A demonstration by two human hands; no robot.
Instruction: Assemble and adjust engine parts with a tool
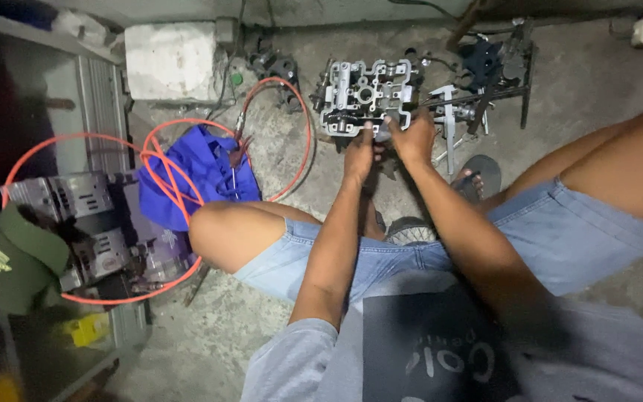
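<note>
The rough grey concrete floor point(604, 82) carries everything here. At the left stands a silver and black air compressor point(87, 223) with a dark green cap point(9, 260) resting on it, and a long orange air hose point(176, 175) loops from it over a crumpled blue cloth point(202, 167). A white foam block point(171, 61) sits near the wall. Ahead of the seated person lies the grey cast-metal engine cylinder head point(362, 95), bare on top, with loose dark metal engine parts point(485, 74) just beside it, so it looks well stripped, though what remains I cannot tell. The left hand point(359, 152) and right hand point(413, 138) both press closed against its near edge; what the fingers pinch is hidden
</note>
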